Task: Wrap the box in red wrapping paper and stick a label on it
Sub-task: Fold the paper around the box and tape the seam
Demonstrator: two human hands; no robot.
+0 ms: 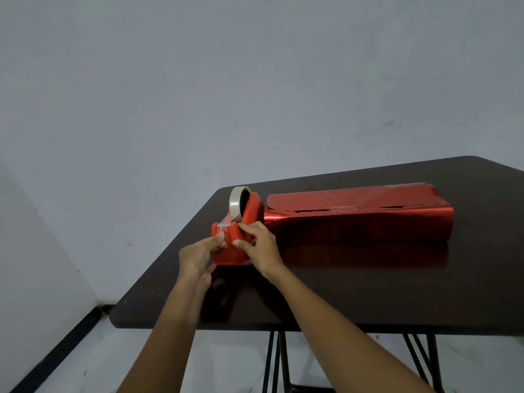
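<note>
The box (357, 225) is lying lengthwise on the table (368, 296), just beside the dispenser (251, 211) and to its right. It is sitting sleeved in glossy red paper (326, 198). One short strip of tape is holding the top seam at its middle, and dark gaps are showing on either side of it. No label is showing.

The left hand (198, 251) is working at the dispenser's cutter end. Its grip is pressed together, thumb and forefinger seemingly pinching the free end of the tape (236, 204). The right hand (262, 246) is bracing the dispenser, its grip curled round the red body with the thumb lying on the near face.

The step in hand is probably drawing off another strip for the gaping seam.

The paper is looking thin and slick, so it is likely creasing at any hard pinch and sliding under fingers. The box inside is probably light and stiff. A flat palm pressing on the top face close to the seam is the safest hold. The overhanging ends are probably hollow and will crush if squeezed. The tape wants holding by its very tip, taut, or it will be folding onto itself.
</note>
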